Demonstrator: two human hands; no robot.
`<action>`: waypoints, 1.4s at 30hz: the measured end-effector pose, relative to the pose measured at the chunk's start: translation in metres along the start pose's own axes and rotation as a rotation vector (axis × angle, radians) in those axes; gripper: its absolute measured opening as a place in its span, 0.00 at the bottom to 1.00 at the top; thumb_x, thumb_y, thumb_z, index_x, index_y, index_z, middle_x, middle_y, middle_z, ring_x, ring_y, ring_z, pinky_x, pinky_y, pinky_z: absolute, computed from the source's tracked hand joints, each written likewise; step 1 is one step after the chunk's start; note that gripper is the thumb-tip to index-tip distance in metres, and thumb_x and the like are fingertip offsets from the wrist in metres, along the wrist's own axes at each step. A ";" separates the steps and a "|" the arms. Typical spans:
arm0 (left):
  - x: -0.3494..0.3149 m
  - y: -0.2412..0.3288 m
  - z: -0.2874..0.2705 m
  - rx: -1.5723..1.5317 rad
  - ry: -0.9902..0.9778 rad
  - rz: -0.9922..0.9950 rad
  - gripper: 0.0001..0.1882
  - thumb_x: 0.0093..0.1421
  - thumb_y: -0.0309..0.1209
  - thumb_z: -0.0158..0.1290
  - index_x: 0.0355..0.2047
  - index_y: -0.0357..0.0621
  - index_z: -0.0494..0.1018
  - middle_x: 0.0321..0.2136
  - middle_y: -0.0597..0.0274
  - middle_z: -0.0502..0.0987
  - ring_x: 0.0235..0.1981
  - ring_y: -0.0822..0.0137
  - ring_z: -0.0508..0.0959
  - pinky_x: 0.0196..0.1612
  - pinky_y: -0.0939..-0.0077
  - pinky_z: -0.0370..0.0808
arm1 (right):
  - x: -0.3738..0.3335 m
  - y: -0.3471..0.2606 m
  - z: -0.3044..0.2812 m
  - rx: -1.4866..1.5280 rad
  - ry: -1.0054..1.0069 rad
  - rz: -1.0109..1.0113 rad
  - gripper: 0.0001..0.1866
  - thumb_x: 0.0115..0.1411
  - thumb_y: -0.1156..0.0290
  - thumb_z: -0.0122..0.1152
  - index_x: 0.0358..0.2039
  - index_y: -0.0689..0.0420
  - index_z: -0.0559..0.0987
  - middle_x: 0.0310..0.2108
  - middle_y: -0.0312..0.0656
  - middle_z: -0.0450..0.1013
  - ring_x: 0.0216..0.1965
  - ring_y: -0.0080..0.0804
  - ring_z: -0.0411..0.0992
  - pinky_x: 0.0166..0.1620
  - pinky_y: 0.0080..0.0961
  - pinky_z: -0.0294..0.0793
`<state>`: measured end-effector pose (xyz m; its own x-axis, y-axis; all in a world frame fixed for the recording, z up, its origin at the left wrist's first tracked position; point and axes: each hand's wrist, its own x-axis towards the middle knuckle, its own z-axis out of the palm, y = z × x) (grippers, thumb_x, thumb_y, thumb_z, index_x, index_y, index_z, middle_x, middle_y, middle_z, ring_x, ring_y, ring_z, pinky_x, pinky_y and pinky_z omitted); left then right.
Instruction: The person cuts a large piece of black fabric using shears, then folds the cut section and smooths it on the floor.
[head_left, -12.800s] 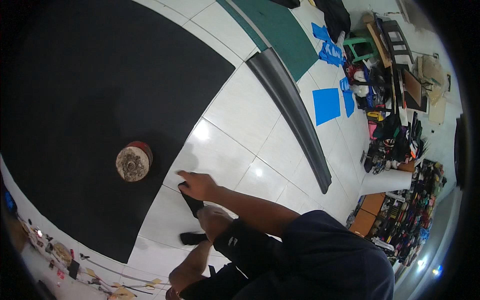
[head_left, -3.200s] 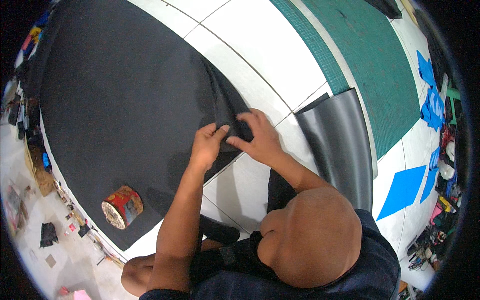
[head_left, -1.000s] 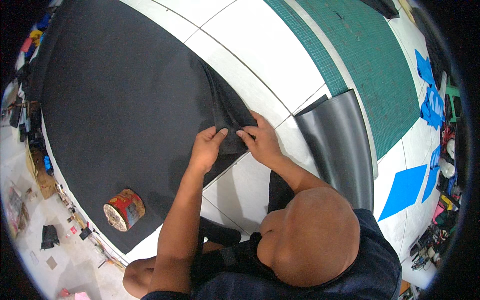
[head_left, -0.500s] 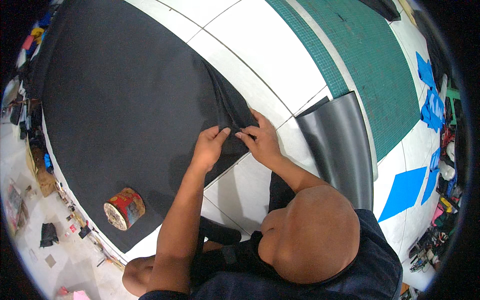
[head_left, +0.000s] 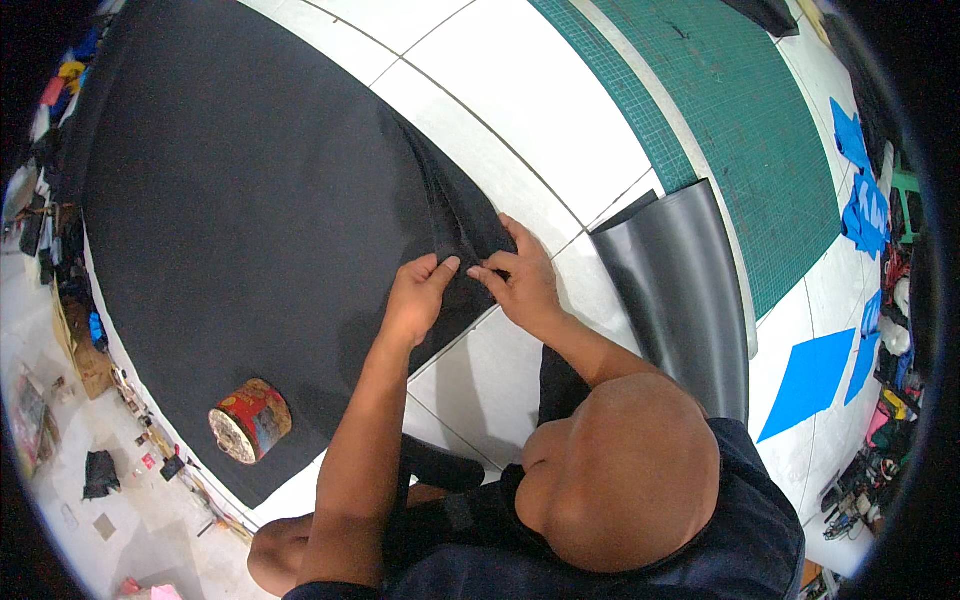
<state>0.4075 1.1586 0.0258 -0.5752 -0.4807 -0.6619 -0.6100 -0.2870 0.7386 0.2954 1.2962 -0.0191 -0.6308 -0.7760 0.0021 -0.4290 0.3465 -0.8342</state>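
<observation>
A large black fabric sheet lies spread on the white tiled surface, with a raised fold along its right edge. My left hand pinches the fabric between thumb and fingers at the near end of this fold. Just to its right, my right hand grips the sheet's edge, thumb and forefinger pinched together and another finger reaching along the border. The two pinches sit close together, a small gap apart. On the near left part of the sheet is a red tin can, its crusted, pale end facing the lower left.
A curled glossy black sheet lies right of my right hand, beside a green gridded cutting mat crossed by a pale strip. Flat blue pieces lie farther right. Assorted clutter lines both sides. A bare head fills the lower middle.
Both hands keep their pinch on the fabric, almost in the same place. The fingers of the right hand shift very slightly left; the whole view drifts a little.
</observation>
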 end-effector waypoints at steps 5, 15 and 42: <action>-0.003 0.002 0.003 -0.179 0.027 0.027 0.10 0.64 0.31 0.51 0.30 0.39 0.77 0.25 0.70 0.77 0.26 0.80 0.71 0.30 0.82 0.68 | 0.000 0.002 0.000 0.096 0.027 0.056 0.15 0.51 0.58 0.68 0.31 0.56 0.81 0.58 0.59 0.61 0.59 0.55 0.60 0.60 0.44 0.59; -0.001 0.003 0.001 0.018 0.000 0.006 0.11 0.65 0.32 0.51 0.27 0.39 0.75 0.22 0.73 0.73 0.24 0.81 0.67 0.28 0.82 0.66 | 0.000 -0.004 0.000 -0.030 0.017 0.007 0.17 0.47 0.60 0.71 0.35 0.57 0.81 0.59 0.56 0.61 0.60 0.54 0.60 0.60 0.43 0.60; 0.003 -0.007 0.001 -0.103 0.017 0.066 0.14 0.64 0.33 0.52 0.22 0.40 0.73 0.19 0.74 0.69 0.21 0.81 0.63 0.25 0.80 0.62 | -0.001 -0.018 -0.001 0.011 0.100 -0.012 0.13 0.48 0.60 0.70 0.28 0.57 0.82 0.58 0.51 0.61 0.57 0.51 0.61 0.58 0.43 0.60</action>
<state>0.4093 1.1598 0.0189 -0.6025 -0.5149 -0.6098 -0.5114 -0.3375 0.7903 0.3029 1.2909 -0.0032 -0.6873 -0.7233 0.0668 -0.4303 0.3313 -0.8397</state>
